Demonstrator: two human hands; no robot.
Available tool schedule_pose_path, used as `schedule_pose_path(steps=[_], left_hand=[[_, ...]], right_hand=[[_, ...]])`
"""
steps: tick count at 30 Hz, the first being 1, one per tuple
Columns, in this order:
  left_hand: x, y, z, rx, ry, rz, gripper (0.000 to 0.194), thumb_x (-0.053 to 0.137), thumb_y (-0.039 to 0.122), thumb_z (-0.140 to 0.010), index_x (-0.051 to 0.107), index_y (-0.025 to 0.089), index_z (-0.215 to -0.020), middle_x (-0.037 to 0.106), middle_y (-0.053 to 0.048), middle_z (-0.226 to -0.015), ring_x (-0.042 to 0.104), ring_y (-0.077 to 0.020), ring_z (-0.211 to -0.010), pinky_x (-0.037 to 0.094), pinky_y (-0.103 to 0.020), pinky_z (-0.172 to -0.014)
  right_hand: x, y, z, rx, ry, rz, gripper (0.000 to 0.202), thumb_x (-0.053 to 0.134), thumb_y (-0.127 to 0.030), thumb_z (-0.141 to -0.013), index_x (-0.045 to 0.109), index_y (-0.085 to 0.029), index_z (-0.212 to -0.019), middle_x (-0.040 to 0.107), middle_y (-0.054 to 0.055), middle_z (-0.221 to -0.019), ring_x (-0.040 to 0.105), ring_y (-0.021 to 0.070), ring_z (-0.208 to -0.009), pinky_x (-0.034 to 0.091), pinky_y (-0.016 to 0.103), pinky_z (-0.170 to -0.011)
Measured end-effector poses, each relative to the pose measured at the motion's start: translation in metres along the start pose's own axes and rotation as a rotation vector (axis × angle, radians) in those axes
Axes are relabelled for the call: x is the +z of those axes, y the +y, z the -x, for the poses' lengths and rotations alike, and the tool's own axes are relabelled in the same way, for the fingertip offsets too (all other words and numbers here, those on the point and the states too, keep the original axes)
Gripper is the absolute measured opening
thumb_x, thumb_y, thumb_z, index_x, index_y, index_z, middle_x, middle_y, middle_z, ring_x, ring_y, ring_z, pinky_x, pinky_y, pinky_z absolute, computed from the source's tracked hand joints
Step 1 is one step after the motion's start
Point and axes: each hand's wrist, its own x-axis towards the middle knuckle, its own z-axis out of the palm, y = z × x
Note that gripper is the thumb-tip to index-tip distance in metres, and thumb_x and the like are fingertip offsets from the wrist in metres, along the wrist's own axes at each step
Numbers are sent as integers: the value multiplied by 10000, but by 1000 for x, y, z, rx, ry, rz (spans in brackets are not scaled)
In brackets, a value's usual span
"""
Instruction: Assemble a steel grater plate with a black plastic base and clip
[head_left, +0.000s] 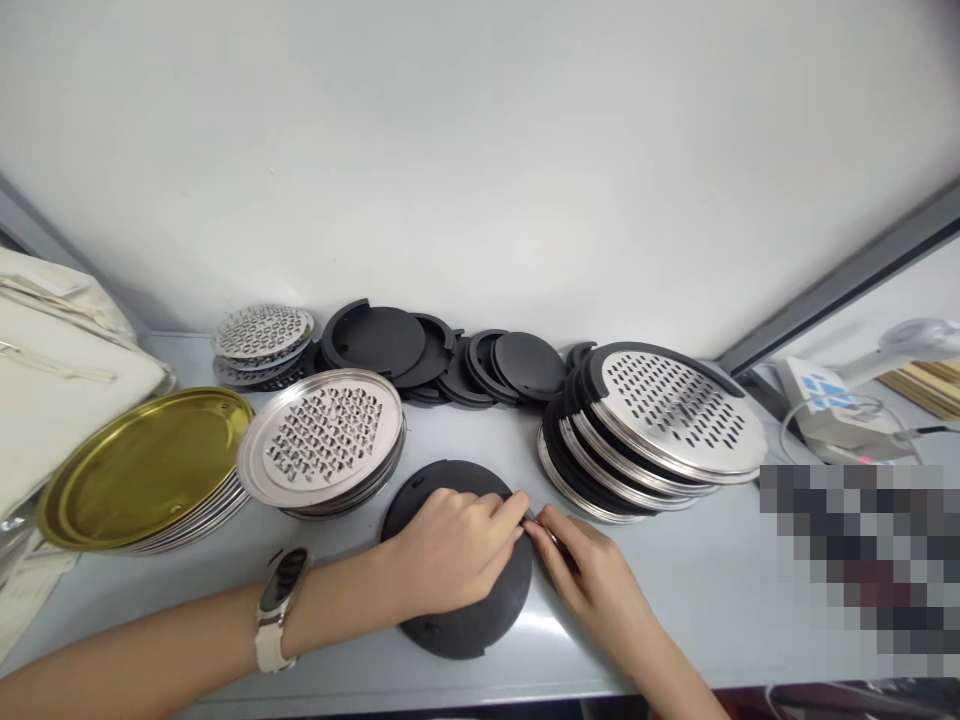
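Note:
A black round disc [469, 630] lies on the grey table in front of me, with small slots near its rim. My left hand [457, 545] rests over it, fingers curled and closed at its upper right edge. Right at that edge my right hand [589, 565] is closed around a thin, partly metallic tool [553, 538], mostly hidden by the fingers; its exact kind cannot be made out. Left of the disc stands a pile topped by a round metal grater plate [322, 440]. To the right, graters with black rims [675, 410] are stacked high.
A gold tray [150, 470] tops a pile at the left, beside a pale cloth bag [67, 340]. Small grater discs [262, 335] and black rings and discs [382, 345] line the wall. A white device [825, 400] with a cable stands at the right.

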Motion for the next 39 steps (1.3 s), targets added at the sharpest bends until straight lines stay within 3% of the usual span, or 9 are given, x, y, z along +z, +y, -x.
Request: schedule_pose_path(steps=[9, 39], left_hand=[[0, 0, 0, 16, 0, -27, 327, 326, 214, -942, 378, 161, -1261, 635, -46, -818, 640, -217, -691, 479, -308, -563], [2, 1, 1, 34, 1, -57, 282, 346, 202, -937, 410, 163, -1208, 620, -32, -810, 626, -216, -666, 457, -309, -539]], right_hand=[[-2, -3, 0, -10, -22, 10, 219, 328, -260, -980, 438, -215, -796, 529, 9, -671, 523, 158, -594, 368, 260, -557], [2, 0, 0, -23, -36, 62, 210, 338, -245, -959, 418, -208, -768, 494, -6, -639, 478, 150, -561, 316, 266, -554]])
